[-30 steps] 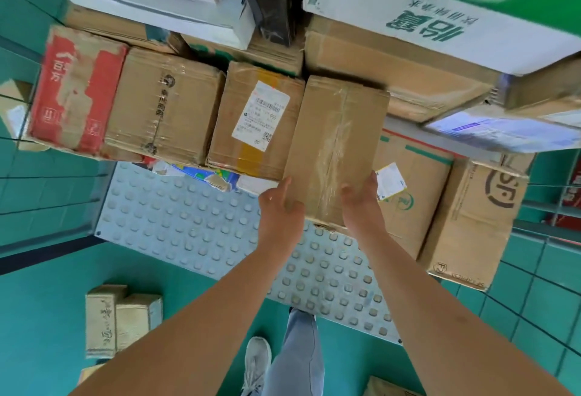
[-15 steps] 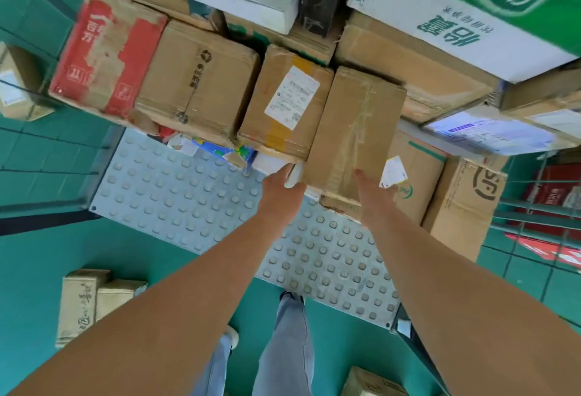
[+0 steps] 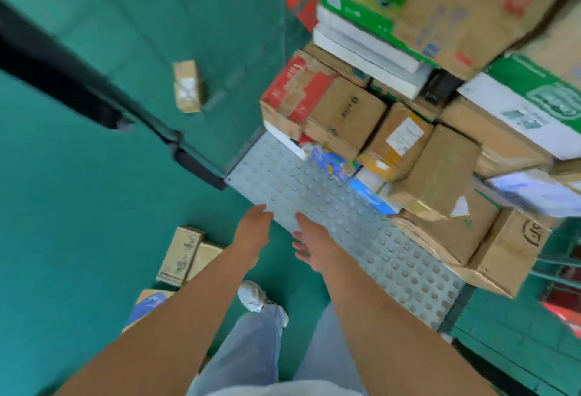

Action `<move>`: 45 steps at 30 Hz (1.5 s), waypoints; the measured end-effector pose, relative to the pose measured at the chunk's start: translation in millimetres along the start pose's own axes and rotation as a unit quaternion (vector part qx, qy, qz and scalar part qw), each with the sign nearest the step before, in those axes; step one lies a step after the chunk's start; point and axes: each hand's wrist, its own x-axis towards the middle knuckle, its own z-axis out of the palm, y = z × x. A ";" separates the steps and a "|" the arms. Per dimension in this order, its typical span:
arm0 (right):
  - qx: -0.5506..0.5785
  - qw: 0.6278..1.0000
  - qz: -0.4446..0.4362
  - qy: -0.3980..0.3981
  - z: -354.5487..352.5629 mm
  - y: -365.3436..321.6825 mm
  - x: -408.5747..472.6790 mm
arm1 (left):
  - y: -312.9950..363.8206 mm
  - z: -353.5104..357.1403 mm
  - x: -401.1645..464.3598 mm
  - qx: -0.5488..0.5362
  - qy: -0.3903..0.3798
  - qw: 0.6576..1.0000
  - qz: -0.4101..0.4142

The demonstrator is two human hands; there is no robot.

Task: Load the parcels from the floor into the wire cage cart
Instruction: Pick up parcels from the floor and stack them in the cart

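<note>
Many stacked cardboard parcels fill the cart, whose studded grey floor plate [image 3: 292, 188] shows at its front. A plain brown taped box [image 3: 437, 172] lies on that stack, tilted, beside a box with a white label [image 3: 399, 141]. My left hand [image 3: 253, 232] and my right hand [image 3: 311, 244] hover empty over the plate's near edge, fingers relaxed, well clear of the stack. On the green floor lie two small tan parcels [image 3: 185, 257] side by side, a blue-printed parcel [image 3: 147, 304] by my left arm and one small box [image 3: 187, 86] farther off.
Wire cage bars [image 3: 553, 257] run along the right side over green flooring. A dark rail [image 3: 63, 81] crosses the floor at the left. My shoe [image 3: 253, 296] stands just before the plate. The picture is blurred by motion.
Both hands have let go of the brown taped box, which stays on the stack, and pulled back toward me. The view has swung left toward the floor parcels.
</note>
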 end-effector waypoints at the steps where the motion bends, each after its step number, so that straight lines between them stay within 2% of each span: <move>1: -0.021 1.000 0.000 -0.013 15.3 7.0 -4.9 | -6.4 -19.1 -9.2 -0.024 0.000 1.000 -0.002; 4: -0.113 0.992 -0.009 -0.053 83.1 21.6 -49.1 | -27.2 -105.0 -49.5 -0.119 0.032 0.992 -0.008; 8: -0.215 0.974 -0.033 -0.071 140.3 31.8 -85.4 | -55.5 -169.1 -83.3 -0.202 0.079 0.976 -0.008; 15: -0.362 0.924 -0.089 -0.082 244.2 46.6 -135.3 | -105.2 -255.4 -131.7 -0.354 0.144 0.924 -0.020; 21: -0.445 0.882 -0.116 -0.102 312.9 55.7 -154.4 | -136.1 -299.8 -145.2 -0.447 0.190 0.874 -0.021; 27: -0.541 0.825 -0.105 -0.126 374.4 69.9 -158.1 | -160.4 -332.3 -152.8 -0.538 0.243 0.805 -0.052; 29: -0.568 0.806 -0.102 -0.132 395.3 73.0 -151.1 | -168.3 -343.1 -152.5 -0.577 0.258 0.772 -0.070; 31: -0.600 0.780 -0.095 -0.148 418.2 76.5 -142.5 | -176.0 -353.5 -150.2 -0.629 0.282 0.721 -0.069; 40: -0.686 0.692 -0.067 -0.215 502.0 55.9 -127.1 | -160.2 -373.6 -147.3 -0.637 0.353 0.679 -0.092; 45: -0.733 0.629 -0.076 -0.247 543.0 59.8 -143.7 | -152.1 -390.3 -159.1 -0.687 0.381 0.607 -0.119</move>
